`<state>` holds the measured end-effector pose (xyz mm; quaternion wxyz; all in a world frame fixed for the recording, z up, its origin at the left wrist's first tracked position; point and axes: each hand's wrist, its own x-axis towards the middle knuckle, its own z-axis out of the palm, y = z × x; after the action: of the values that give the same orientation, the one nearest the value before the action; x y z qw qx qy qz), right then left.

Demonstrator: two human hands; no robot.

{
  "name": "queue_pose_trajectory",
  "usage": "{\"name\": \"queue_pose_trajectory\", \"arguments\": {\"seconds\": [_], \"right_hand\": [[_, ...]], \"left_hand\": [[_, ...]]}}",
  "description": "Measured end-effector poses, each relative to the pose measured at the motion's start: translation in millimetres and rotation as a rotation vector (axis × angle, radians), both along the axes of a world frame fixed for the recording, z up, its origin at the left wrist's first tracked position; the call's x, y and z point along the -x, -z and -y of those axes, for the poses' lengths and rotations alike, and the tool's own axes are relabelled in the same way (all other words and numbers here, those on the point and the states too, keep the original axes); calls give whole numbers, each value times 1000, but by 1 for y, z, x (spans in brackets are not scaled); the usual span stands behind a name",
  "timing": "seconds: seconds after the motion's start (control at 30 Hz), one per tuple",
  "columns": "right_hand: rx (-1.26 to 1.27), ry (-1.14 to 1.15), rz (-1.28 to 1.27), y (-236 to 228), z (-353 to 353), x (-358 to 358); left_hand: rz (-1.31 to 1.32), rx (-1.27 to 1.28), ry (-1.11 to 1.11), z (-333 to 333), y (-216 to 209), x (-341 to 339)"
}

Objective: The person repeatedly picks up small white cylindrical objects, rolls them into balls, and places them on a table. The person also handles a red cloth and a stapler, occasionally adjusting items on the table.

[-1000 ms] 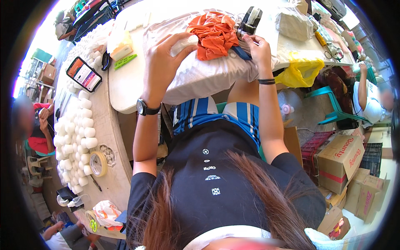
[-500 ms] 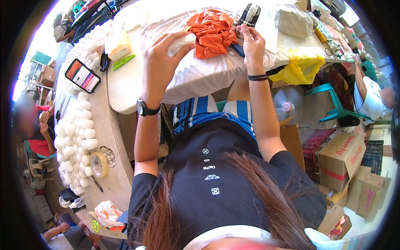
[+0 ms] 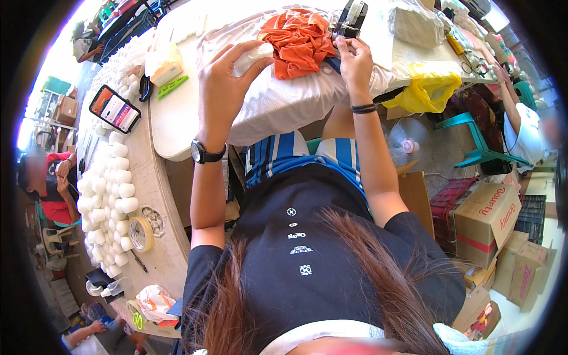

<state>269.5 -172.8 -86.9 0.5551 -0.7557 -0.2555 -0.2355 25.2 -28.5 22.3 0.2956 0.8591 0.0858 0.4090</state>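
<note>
My left hand (image 3: pixel 223 80) grips a white rounded piece (image 3: pixel 255 57) between thumb and fingers, held above the white cloth (image 3: pixel 266 112) that covers the table. A crumpled orange cloth (image 3: pixel 297 44) lies just beyond, between my two hands. My right hand (image 3: pixel 356 66) has its thumb and fingertips pinched together beside a black tape dispenser (image 3: pixel 350 22). Whatever the right fingertips hold is too small to make out. On the left side table sit many similar white rounded pieces (image 3: pixel 106 204) in rows.
At left lie a phone (image 3: pixel 115 109), a green clip-like object (image 3: pixel 173 87) and a tape roll (image 3: pixel 141 234). A yellow plastic bag (image 3: pixel 429 92) hangs off the right table edge. A fan (image 3: pixel 408 145), a green chair (image 3: pixel 467 139) and cardboard boxes (image 3: pixel 486 222) stand at right. Other people sit on both sides.
Both hands have shifted slightly left in the picture. My left hand keeps its hold on the white piece. My right fingertips stay pinched near the tape dispenser.
</note>
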Motion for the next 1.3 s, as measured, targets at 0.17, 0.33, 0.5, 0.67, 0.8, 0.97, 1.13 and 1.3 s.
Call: {"name": "queue_pose_trajectory", "arguments": {"seconds": [0.17, 0.33, 0.5, 0.67, 0.8, 0.97, 1.13, 1.3], "right_hand": [[157, -35, 86, -5, 22, -12], [252, -219, 88, -24, 40, -5], [65, -497, -136, -65, 42, 45], [-263, -948, -415, -95, 31, 110], [-273, -1023, -452, -109, 21, 117], [-43, -1160, -302, -112, 9, 99], [110, -1250, -278, -111, -4, 90], [88, -1276, -257, -110, -8, 87]], "left_hand": [[21, -8, 7, 0, 0, 0], [-40, 72, 28, 4, -3, 2], [-44, 48, 19, 8, -6, 11], [-18, 96, 39, 19, -4, 18], [-19, 133, 100, 24, -1, 23], [-12, 112, 221, 9, 3, 25], [10, 20, 291, -6, 7, 23], [18, 70, 310, -7, 4, 24]]}}
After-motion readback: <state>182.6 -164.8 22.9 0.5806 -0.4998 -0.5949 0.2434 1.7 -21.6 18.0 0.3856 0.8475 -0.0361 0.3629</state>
